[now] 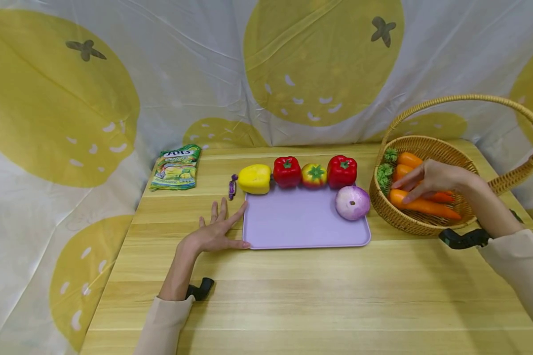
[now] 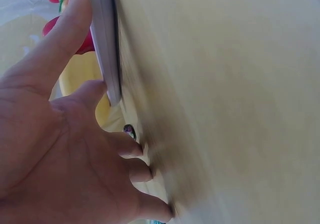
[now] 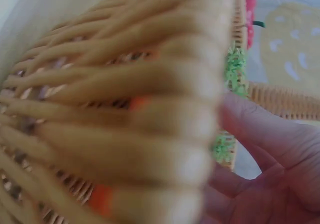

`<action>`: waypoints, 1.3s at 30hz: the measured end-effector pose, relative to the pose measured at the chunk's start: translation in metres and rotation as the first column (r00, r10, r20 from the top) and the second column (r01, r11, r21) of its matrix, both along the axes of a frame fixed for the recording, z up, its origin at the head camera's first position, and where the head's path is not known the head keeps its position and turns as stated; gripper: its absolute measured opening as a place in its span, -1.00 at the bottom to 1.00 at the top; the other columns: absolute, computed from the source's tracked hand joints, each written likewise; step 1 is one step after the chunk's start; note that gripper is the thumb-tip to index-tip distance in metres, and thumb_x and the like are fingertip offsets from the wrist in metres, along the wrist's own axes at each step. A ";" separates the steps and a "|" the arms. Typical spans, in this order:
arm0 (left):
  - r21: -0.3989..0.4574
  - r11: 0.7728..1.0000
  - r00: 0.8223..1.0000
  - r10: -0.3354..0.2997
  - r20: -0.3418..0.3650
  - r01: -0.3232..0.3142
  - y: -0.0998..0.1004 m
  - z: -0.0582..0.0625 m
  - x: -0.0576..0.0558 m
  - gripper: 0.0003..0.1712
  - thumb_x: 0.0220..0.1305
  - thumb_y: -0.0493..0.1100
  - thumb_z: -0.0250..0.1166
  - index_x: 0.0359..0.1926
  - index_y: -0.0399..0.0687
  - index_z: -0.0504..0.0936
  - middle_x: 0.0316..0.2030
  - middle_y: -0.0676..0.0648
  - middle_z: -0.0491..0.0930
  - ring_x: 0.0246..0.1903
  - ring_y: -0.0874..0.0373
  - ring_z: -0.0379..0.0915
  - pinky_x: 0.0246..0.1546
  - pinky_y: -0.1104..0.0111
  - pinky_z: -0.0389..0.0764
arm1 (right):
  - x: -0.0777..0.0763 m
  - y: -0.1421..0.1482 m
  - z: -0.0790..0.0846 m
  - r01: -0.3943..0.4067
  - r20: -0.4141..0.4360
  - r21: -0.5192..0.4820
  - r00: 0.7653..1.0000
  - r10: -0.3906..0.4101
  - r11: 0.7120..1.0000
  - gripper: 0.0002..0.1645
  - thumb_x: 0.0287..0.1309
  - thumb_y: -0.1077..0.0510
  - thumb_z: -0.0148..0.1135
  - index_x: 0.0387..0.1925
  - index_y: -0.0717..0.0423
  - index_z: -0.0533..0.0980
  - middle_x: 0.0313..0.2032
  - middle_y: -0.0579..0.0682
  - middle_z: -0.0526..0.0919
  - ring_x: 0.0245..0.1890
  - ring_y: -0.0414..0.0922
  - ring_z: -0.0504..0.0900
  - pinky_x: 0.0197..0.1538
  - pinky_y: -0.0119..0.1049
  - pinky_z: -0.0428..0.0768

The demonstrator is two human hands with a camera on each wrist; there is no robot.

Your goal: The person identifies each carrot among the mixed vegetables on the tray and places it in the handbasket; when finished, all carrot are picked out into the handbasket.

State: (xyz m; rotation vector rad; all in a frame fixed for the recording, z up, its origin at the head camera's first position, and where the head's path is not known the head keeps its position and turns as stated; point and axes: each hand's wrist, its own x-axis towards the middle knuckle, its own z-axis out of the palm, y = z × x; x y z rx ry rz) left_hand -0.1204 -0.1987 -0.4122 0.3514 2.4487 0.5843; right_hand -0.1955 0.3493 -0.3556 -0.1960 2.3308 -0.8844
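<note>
My left hand lies spread at the left edge of the lilac tray, its thumb and index finger touching the rim. In the left wrist view, the other fingertips rest on the tabletop. My right hand reaches into the wicker basket, thumb and fingers curled at the nearest carrot. More carrots with leafy green tops lie beside it. In the right wrist view, the basket's woven side hides the fingertips. A purple-white onion sits on the tray's right side.
Along the tray's far edge stand a yellow pepper, two red peppers and a red-yellow tomato-like fruit. A purple-wrapped candy and a green candy bag lie to the left. The basket's tall handle arches over it.
</note>
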 end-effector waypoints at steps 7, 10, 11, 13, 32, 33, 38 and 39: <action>-0.003 1.000 1.000 -0.002 -0.001 0.002 0.000 0.000 0.000 0.21 0.29 0.37 0.34 0.67 0.37 -0.26 0.58 -0.34 -0.74 0.56 -0.39 -0.86 0.37 -0.55 -0.55 | -0.003 -0.001 -0.010 -0.019 0.101 -0.018 0.995 0.021 1.000 -0.41 0.14 0.21 0.52 0.20 0.31 0.61 -0.11 0.05 0.84 -0.46 -0.31 0.61 -0.40 -0.39 0.57; -0.004 1.000 1.000 -0.003 -0.001 0.003 0.000 0.000 0.000 0.21 0.29 0.38 0.34 0.67 0.38 -0.26 0.58 -0.34 -0.74 0.56 -0.39 -0.86 0.37 -0.54 -0.56 | -0.004 0.000 -0.012 -0.018 0.110 -0.013 0.994 0.019 1.000 -0.40 0.14 0.18 0.52 0.21 0.29 0.61 -0.10 0.03 0.84 -0.45 -0.30 0.62 -0.38 -0.38 0.60; -0.003 1.000 1.000 -0.002 -0.001 0.002 0.000 0.000 0.000 0.21 0.29 0.38 0.34 0.67 0.38 -0.26 0.58 -0.34 -0.74 0.56 -0.39 -0.86 0.37 -0.54 -0.56 | -0.004 0.001 -0.012 -0.017 0.110 -0.013 0.994 0.018 1.000 -0.40 0.15 0.17 0.52 0.21 0.29 0.61 -0.09 0.03 0.83 -0.43 -0.31 0.63 -0.37 -0.38 0.61; -0.002 1.000 1.000 -0.002 0.000 0.002 -0.001 -0.001 0.000 0.21 0.29 0.38 0.34 0.67 0.38 -0.26 0.58 -0.34 -0.74 0.56 -0.39 -0.87 0.37 -0.54 -0.56 | -0.004 0.002 -0.013 -0.016 0.113 -0.016 0.993 0.018 1.000 -0.39 0.15 0.16 0.52 0.22 0.28 0.60 -0.04 0.05 0.82 -0.38 -0.32 0.65 -0.33 -0.36 0.65; 0.004 1.000 1.000 -0.003 0.006 0.003 -0.001 0.002 0.001 0.21 0.30 0.36 0.34 0.67 0.36 -0.27 0.57 -0.36 -0.75 0.55 -0.40 -0.89 0.36 -0.55 -0.57 | -0.002 0.016 -0.015 -0.077 0.080 -0.121 0.993 0.087 0.990 -0.48 0.27 0.19 0.42 0.23 0.24 0.61 0.05 -0.18 0.79 -0.04 -0.45 0.69 -0.01 -0.40 0.73; 0.006 1.000 1.000 -0.002 0.006 0.002 -0.001 0.001 0.001 0.21 0.30 0.36 0.34 0.67 0.35 -0.27 0.57 -0.36 -0.75 0.55 -0.40 -0.88 0.36 -0.55 -0.56 | -0.001 0.017 -0.013 -0.075 0.072 -0.120 0.994 0.084 0.990 -0.47 0.28 0.18 0.41 0.25 0.25 0.60 0.07 -0.16 0.78 -0.03 -0.45 0.69 0.00 -0.39 0.73; 0.008 1.000 1.000 0.000 0.009 0.000 0.001 0.001 0.001 0.21 0.29 0.38 0.33 0.67 0.35 -0.27 0.57 -0.35 -0.75 0.55 -0.40 -0.87 0.37 -0.55 -0.56 | 0.001 0.022 -0.001 -0.075 -0.008 -0.113 0.997 0.074 0.991 -0.48 0.35 0.14 0.36 0.27 0.24 0.58 0.10 -0.10 0.78 0.02 -0.48 0.69 0.03 -0.46 0.70; 0.006 1.000 1.000 0.000 0.008 0.000 0.001 0.001 0.001 0.21 0.29 0.38 0.33 0.67 0.36 -0.27 0.57 -0.35 -0.75 0.56 -0.39 -0.88 0.37 -0.55 -0.56 | 0.002 0.023 0.001 -0.086 -0.031 -0.110 0.996 0.084 0.990 -0.49 0.37 0.13 0.35 0.28 0.23 0.58 0.11 -0.08 0.78 0.03 -0.49 0.68 0.03 -0.48 0.68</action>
